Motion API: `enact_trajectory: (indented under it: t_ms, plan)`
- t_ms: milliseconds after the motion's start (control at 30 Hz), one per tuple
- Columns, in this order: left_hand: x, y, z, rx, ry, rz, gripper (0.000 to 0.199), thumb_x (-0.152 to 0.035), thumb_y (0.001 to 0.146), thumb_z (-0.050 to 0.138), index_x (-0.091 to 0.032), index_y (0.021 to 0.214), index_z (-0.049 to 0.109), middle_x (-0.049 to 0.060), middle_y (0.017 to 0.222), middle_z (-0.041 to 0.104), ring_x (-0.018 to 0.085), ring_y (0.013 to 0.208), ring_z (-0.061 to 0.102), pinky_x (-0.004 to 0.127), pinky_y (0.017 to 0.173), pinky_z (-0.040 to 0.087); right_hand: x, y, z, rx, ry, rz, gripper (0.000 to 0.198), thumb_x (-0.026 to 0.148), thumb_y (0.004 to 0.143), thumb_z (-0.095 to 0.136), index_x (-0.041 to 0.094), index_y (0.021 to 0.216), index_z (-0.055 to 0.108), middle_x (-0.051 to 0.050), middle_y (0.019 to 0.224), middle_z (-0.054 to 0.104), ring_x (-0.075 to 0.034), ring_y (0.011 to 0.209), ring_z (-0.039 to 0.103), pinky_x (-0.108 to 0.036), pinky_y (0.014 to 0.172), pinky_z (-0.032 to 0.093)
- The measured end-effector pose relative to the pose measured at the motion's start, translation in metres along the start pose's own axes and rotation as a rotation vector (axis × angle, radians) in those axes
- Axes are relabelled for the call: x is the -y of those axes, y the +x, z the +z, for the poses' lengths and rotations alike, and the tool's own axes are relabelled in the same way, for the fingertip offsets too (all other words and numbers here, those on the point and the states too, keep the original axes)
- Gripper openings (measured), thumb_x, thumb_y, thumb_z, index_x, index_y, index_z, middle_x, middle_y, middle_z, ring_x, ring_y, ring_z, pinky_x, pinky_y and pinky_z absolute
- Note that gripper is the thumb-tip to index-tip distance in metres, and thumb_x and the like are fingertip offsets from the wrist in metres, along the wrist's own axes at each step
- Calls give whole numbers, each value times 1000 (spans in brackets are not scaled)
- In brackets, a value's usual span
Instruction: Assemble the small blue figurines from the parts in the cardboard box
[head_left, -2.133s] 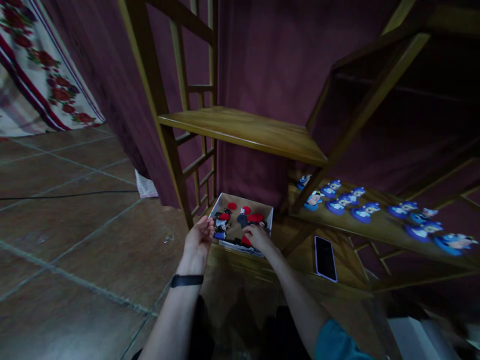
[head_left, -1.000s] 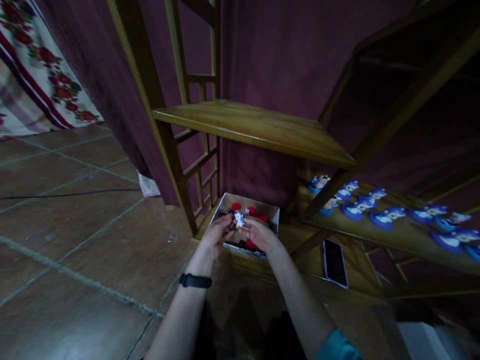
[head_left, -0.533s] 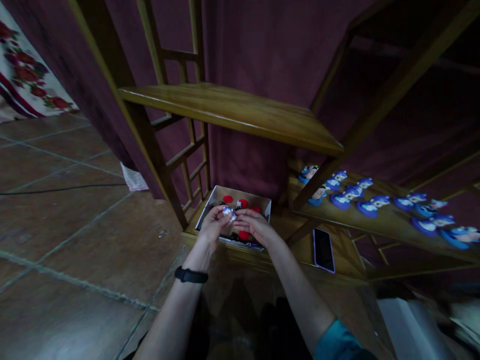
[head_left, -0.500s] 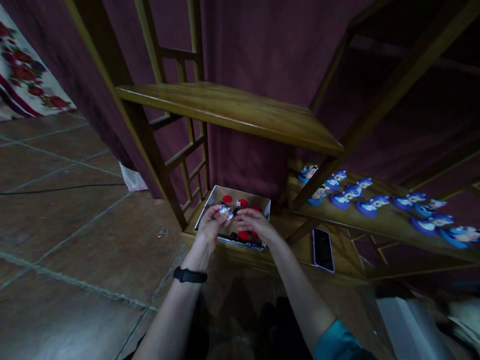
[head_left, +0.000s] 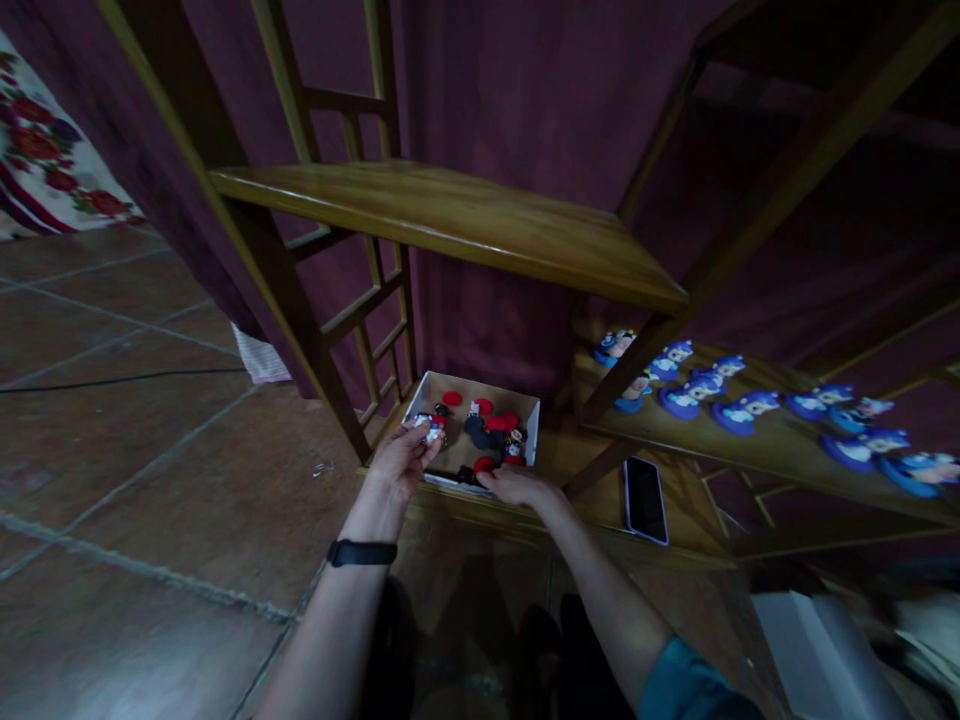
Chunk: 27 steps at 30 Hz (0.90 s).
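Note:
My left hand (head_left: 401, 460) is closed on a small blue-and-white figurine (head_left: 427, 430), above the left side of a shallow cardboard box (head_left: 530, 440). Inside the box lie several figurines with round red bases and black parts. My right hand (head_left: 517, 485) is at the box's front right, its fingers pressed together on a figurine with a red base (head_left: 484, 465), whose black part points left. Part of that grip is hidden. A figurine with a black-and-white head (head_left: 514, 440) lies in the box's right side.
The box stands on the low board of a wooden shelf unit (head_left: 450, 215). A phone (head_left: 646, 500) lies to its right. Several blue-based figurines (head_left: 742, 412) stand on the higher right-hand shelf (head_left: 787, 450). A purple curtain (head_left: 495, 320) hangs behind.
My right hand has moved down from beside the left hand to the front of the box, onto a red-based figurine. My left hand has shifted left and slightly down with its figurine.

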<state>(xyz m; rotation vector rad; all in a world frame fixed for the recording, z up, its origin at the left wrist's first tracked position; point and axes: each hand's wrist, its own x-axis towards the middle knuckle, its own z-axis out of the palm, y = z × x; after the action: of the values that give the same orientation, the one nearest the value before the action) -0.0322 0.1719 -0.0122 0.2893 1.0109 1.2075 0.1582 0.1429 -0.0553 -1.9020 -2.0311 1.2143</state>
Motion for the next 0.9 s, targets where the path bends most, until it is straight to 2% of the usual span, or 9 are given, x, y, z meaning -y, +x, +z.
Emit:
enact_trajectory:
  t_ms: [100, 200, 300, 400, 500, 600, 733, 800, 900]
  plan:
    - [-2, -1, 0, -5, -6, -41, 10, -5, 70, 61, -12, 76, 57, 6, 71, 65, 13, 62, 64, 20, 53, 51, -3, 3, 0, -27, 14, 47, 44, 61, 67, 49, 21, 53, 60, -5, 66, 66, -19, 68, 60, -29, 65, 43]
    - [-3, -1, 0, 4, -6, -60, 9, -6, 71, 60, -12, 77, 57, 6, 72, 65, 13, 63, 64, 20, 53, 51, -9, 6, -1, -14, 34, 28, 39, 59, 64, 54, 21, 56, 62, -4, 65, 65, -18, 66, 59, -27, 61, 42]
    - [-3, 0, -1, 2, -5, -64, 8, -7, 72, 59, -13, 78, 57, 6, 73, 65, 13, 64, 63, 20, 53, 51, -16, 10, -4, 76, 37, -5, 28, 48, 65, 58, 21, 64, 64, -1, 67, 64, -16, 66, 58, -25, 60, 42]
    - [-1, 1, -1, -7, 6, -73, 7, -8, 72, 59, -13, 77, 57, 6, 74, 65, 13, 64, 63, 19, 53, 51, -21, 15, -6, 139, 139, -38, 13, 33, 64, 61, 20, 67, 65, 3, 61, 62, -13, 64, 56, -22, 59, 41]
    - [1, 3, -1, -3, 20, -87, 8, -9, 72, 59, -12, 78, 57, 7, 75, 65, 13, 64, 63, 20, 53, 50, -22, 20, -8, 57, 384, 50, 6, 24, 64, 60, 19, 62, 64, 3, 52, 58, -12, 55, 54, -23, 54, 43]
    - [4, 3, 0, 2, 31, -88, 10, -9, 71, 61, -13, 79, 58, 7, 75, 65, 13, 64, 63, 20, 54, 50, -17, 21, -14, -77, 765, 133, 6, 17, 65, 58, 19, 66, 64, 2, 54, 59, -12, 54, 55, -25, 53, 47]
    - [11, 3, 3, 22, 36, -84, 13, -9, 70, 62, -14, 81, 57, 7, 75, 66, 13, 64, 64, 20, 54, 50, -5, 12, -26, -52, 1208, -29, 23, 7, 62, 57, 16, 82, 64, -2, 77, 67, -14, 75, 62, -32, 73, 52]
    - [16, 3, 5, 47, 45, -87, 13, -10, 70, 62, -14, 82, 58, 7, 76, 66, 14, 64, 64, 20, 54, 50, 2, 5, -30, 3, 1316, -108, 31, 2, 60, 59, 16, 88, 63, -3, 85, 67, -14, 84, 62, -33, 85, 48]
    - [23, 2, 10, 77, 47, -105, 14, -10, 69, 63, -13, 81, 58, 8, 77, 66, 14, 65, 64, 20, 54, 51, 11, -3, -30, 51, 1389, -157, 36, 0, 60, 60, 15, 93, 63, -3, 90, 67, -14, 90, 62, -32, 92, 43]
